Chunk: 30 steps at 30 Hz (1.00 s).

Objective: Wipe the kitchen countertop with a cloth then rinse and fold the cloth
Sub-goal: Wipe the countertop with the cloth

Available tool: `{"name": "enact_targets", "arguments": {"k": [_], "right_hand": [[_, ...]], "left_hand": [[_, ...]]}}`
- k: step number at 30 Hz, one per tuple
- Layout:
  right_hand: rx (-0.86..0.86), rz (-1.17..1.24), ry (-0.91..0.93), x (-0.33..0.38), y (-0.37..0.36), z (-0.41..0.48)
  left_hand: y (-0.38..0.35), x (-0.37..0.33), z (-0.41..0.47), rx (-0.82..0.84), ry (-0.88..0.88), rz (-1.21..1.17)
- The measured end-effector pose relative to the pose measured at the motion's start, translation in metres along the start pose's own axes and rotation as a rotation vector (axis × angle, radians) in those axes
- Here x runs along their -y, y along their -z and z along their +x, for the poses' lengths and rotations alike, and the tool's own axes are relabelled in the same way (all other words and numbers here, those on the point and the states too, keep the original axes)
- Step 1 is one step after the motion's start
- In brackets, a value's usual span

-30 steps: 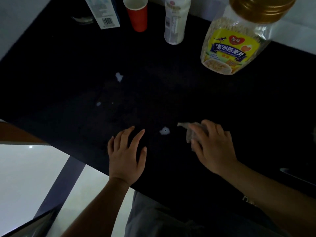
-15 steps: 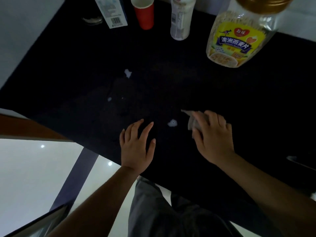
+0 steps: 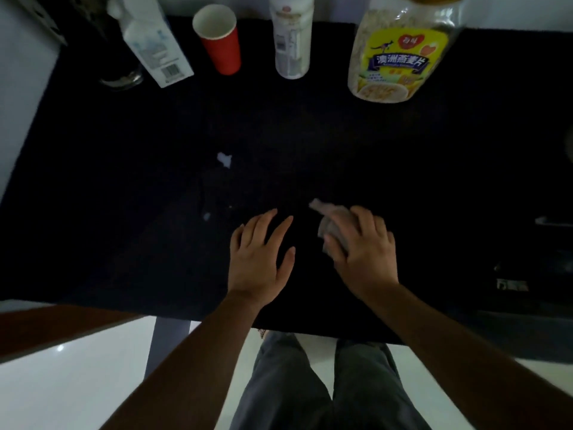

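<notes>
The black countertop (image 3: 341,150) fills most of the view. My right hand (image 3: 362,246) grips a bunched grey cloth (image 3: 329,219) and holds it down on the counter near the front edge; one corner of the cloth sticks out to the left of my fingers. My left hand (image 3: 260,252) lies flat on the counter just left of the cloth, fingers spread, holding nothing. A white spill spot (image 3: 224,159) sits further back on the left, and a smaller white spot (image 3: 206,216) lies left of my left hand.
Along the back stand a white carton (image 3: 155,48), a red paper cup (image 3: 220,38), a white bottle (image 3: 291,38) and a large oat jar (image 3: 400,54). A glass (image 3: 121,77) stands behind the carton. A dim metal handle (image 3: 552,221) shows at the right edge.
The cloth and my right hand have slid left, closer to my left hand. The white spot that lay between the hands no longer shows. The view has swung squarer to the counter.
</notes>
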State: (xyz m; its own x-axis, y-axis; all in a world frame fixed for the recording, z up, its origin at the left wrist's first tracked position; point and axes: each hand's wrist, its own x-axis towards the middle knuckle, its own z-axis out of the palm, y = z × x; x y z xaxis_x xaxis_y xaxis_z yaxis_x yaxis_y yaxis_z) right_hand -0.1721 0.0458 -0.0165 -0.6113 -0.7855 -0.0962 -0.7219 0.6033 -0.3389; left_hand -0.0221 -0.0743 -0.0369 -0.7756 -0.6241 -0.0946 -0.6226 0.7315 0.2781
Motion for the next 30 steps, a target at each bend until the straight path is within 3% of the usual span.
{"name": "enact_targets", "arguments": {"k": [4, 7, 9, 13, 16, 19, 25, 27, 30], "right_hand": [[-0.073, -0.101, -0.101, -0.003, -0.006, -0.012], [-0.129, -0.074, -0.39, 0.005, -0.004, 0.034], [-0.134, -0.084, -0.434, 0.016, -0.006, 0.063], [-0.111, -0.089, -0.138, 0.026, -0.013, 0.045], [-0.08, -0.105, -0.038, 0.014, -0.012, 0.001], [-0.071, -0.108, -0.039, -0.007, -0.006, 0.0], [-0.137, -0.051, -0.247, 0.007, -0.002, 0.117], [-0.096, -0.059, -0.152, 0.023, -0.005, 0.13], [-0.017, -0.1, 0.139, 0.027, -0.011, 0.091]], "left_hand": [[-0.001, 0.001, 0.0, -0.015, -0.019, -0.01], [-0.001, 0.002, 0.001, -0.028, -0.021, -0.008], [-0.001, 0.001, 0.001, -0.023, -0.018, -0.003], [-0.001, 0.001, 0.001, -0.024, -0.022, 0.014], [-0.001, 0.001, 0.001, -0.036, -0.02, 0.016], [0.0, 0.0, 0.001, -0.028, -0.009, 0.008], [0.002, -0.002, 0.0, -0.048, 0.011, -0.015], [0.001, -0.002, 0.001, -0.049, 0.015, -0.025], [-0.001, -0.001, 0.0, -0.04, 0.02, -0.015]]}}
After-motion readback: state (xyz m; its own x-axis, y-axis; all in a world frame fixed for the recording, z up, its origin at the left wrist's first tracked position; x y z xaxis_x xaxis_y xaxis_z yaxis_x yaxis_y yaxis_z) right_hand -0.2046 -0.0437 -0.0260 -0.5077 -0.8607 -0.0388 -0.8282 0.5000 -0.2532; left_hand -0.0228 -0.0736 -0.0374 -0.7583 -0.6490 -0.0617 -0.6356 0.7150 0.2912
